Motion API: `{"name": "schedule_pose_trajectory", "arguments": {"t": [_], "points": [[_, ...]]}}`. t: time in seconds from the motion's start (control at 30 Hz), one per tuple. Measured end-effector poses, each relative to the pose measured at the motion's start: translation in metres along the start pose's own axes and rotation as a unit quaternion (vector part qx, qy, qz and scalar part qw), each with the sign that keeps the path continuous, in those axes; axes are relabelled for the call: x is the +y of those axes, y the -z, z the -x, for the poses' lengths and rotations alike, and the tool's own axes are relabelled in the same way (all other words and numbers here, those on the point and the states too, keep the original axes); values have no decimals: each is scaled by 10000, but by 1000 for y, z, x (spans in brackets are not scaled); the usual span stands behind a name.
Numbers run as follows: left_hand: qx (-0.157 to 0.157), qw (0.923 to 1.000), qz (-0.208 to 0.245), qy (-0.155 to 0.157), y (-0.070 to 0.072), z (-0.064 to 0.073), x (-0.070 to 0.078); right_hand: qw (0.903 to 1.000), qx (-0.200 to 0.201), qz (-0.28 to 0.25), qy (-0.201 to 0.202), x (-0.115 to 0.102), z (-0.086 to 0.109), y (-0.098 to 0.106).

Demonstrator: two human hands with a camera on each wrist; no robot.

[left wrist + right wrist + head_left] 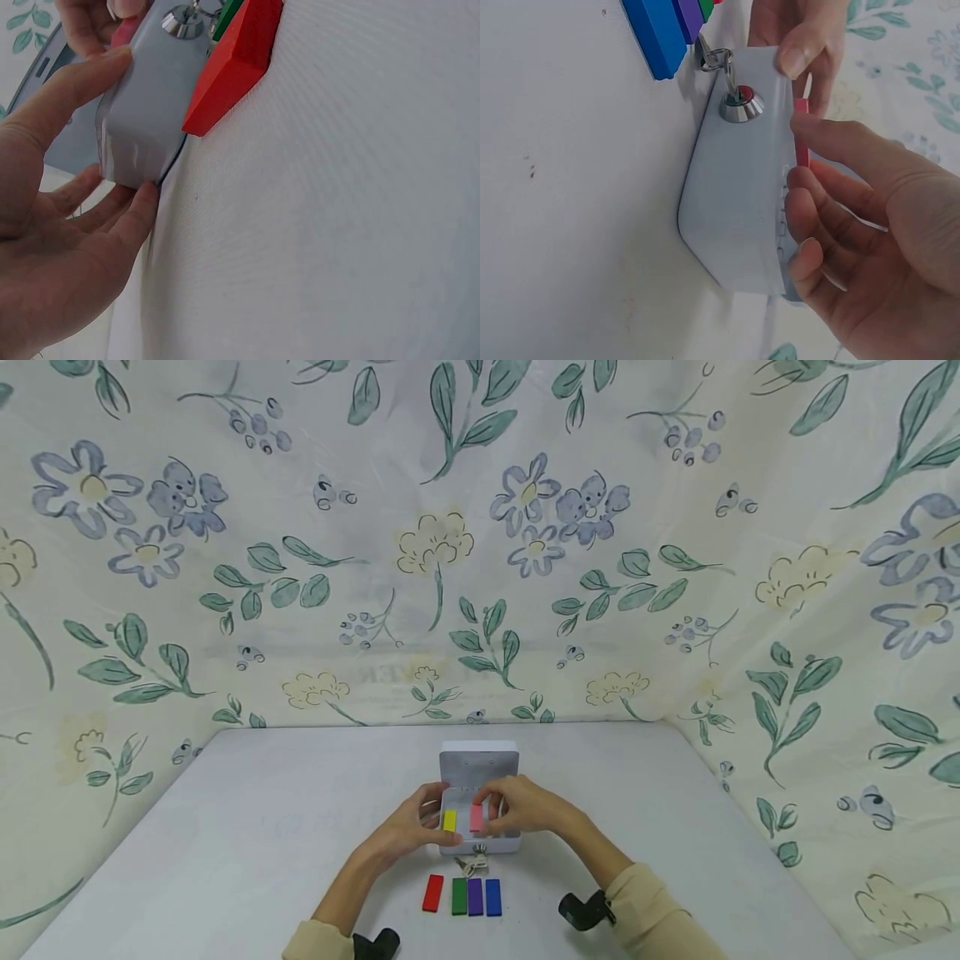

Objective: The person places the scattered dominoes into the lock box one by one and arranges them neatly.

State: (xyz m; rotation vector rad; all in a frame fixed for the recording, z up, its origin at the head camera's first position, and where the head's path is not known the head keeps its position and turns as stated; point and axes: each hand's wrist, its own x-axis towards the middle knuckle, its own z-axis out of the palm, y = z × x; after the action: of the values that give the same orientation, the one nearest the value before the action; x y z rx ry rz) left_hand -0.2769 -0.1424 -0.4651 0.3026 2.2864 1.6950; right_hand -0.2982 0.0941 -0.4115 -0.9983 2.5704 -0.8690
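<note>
A small grey-white metal cash box (pixel 502 844) stands on the table with its lid (pixel 478 766) raised at the back. My left hand (pixel 408 828) grips its left side, thumb on the front rim and fingers along the side wall (pixel 135 154). Between thumb and fingers, my right hand (pixel 525 805) pinches a pink block (pixel 476 818) at the box opening; in the right wrist view the pink block (pixel 802 139) stands at the rim. Inside, toward the left, is a yellow block (pixel 450 820). The box floor is partly hidden by the hands.
Keys (pixel 472 865) hang from the front lock (pixel 741 106). In front of the box lie a tilted red block (pixel 432 893), then green (pixel 459 897), purple (pixel 476 897) and blue (pixel 492 897) blocks side by side. A floral cloth (pixel 480 568) hangs behind the white table (pixel 300 777).
</note>
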Motion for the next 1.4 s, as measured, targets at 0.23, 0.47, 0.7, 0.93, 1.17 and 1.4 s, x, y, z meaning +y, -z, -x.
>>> {"name": "schedule_pose_trajectory", "arguments": {"t": [0.23,0.47,0.7,0.93,1.17,1.4], "points": [[15,10000,2,26,0,0,1,9999,16,-134,-39,3,-6,-7],[10,10000,4,15,0,0,1,9999,41,-136,-61,4,-10,-10],[-11,10000,31,-2,-1,0,0,9999,43,-144,-47,2,-13,-11],[-8,10000,-3,-13,-1,-1,0,9998,66,-146,-139,2,-15,-10],[27,10000,-43,-24,-1,0,-1,9999,84,-36,-106,3,-19,-15],[15,10000,-1,-23,-1,0,-1,9999,78,-50,-143,1,-22,-19]]}}
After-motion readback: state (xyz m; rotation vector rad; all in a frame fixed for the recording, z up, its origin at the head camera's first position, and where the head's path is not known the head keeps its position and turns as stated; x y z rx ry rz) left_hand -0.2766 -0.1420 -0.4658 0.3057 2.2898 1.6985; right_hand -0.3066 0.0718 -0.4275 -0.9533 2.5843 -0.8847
